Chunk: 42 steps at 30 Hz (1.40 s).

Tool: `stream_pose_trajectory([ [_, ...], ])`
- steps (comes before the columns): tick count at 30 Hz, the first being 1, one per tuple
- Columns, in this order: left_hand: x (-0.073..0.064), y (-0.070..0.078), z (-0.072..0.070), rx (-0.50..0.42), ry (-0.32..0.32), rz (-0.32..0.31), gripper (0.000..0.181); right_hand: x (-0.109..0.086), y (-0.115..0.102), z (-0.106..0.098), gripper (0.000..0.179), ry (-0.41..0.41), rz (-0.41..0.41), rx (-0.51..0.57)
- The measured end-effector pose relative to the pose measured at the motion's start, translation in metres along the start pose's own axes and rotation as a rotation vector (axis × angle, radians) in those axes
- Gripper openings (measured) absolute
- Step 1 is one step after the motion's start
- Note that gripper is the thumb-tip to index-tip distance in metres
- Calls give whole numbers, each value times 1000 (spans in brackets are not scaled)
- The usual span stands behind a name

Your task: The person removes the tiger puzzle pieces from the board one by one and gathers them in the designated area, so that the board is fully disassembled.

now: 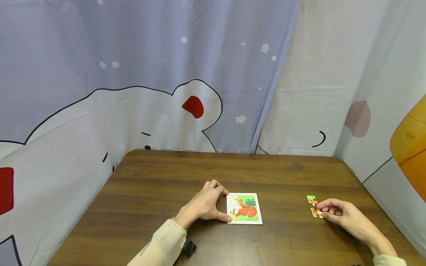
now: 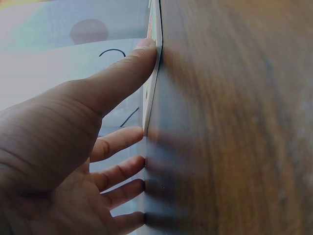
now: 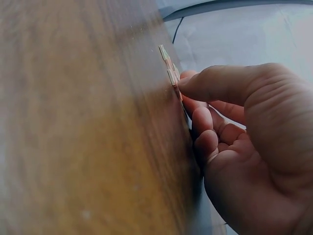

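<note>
A square puzzle board [image 1: 232, 202] with a white border lies flat on the table, its tiger picture filled in on the right and blank at the upper left. My left hand [image 1: 207, 203] rests beside it, fingers spread, the thumb [image 2: 143, 49] on the near left corner and the index fingertip at the far left corner. To the right, my right hand [image 1: 347, 218] pinches a jigsaw piece [image 1: 319, 212] between thumb and index finger, low over the table. Other fingers of that hand are curled under. Just beyond lies a green and orange jigsaw piece [image 1: 311, 198].
The brown wooden table [image 1: 159, 173] has rounded far corners. A patterned curtain [image 1: 149, 118] hangs along its back and sides. A small black object [image 1: 189, 248] sits by the left sleeve.
</note>
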<state>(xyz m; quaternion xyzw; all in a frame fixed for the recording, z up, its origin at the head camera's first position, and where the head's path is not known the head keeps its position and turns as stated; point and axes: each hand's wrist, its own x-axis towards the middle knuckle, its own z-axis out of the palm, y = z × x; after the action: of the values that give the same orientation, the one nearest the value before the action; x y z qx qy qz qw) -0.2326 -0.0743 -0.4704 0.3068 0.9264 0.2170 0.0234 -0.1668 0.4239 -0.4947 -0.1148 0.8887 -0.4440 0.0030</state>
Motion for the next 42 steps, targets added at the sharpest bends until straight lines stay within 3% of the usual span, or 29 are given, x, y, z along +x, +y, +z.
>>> stream_pose_trajectory([
  [3,0,0,0,8,1,-3,88,0,-1,0,20,17,0,14],
  [10,0,0,0,14,-6,-13,88,-3,-6,-3,40,156,0,72],
  [17,0,0,-1,19,-1,-1,88,0,-29,-8,47,204,-36,65],
  [24,0,0,0,28,-8,-1,88,13,-55,-4,47,191,-162,251],
  [31,-1,0,0,24,-5,0,87,31,-88,10,50,179,-242,219],
  [42,-1,1,-1,24,-5,3,88,63,-131,43,51,112,-294,287],
])
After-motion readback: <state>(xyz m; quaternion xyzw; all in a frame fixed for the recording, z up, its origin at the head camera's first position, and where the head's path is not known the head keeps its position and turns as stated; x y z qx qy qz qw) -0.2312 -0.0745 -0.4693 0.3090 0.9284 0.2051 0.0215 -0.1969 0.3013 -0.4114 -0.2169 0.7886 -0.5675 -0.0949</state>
